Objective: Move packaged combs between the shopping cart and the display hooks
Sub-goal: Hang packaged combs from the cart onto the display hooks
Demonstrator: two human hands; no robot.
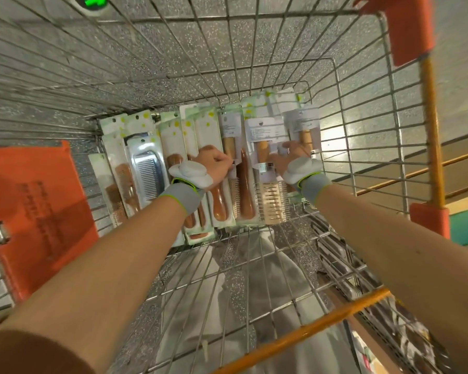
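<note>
In the shopping cart (434, 125), packaged combs (146, 168) lie in a row across its floor. Mid-cart, my left hand (214, 164) clenches a wooden-handled pack (229, 136). My right hand (295, 155) touches packs nearer the cart's right wall; I cannot tell if it grips. I'd lift one pack straight up, clear of its neighbours.

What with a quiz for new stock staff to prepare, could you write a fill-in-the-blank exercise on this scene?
1. The packaged combs lie at the bottom of a wire shopping ____.
2. The silver comb lies to the ____ of the left hand, which grips a package.
3. The handle bar nearest the person is coloured ____.
Missing words: cart; left; orange.
</note>
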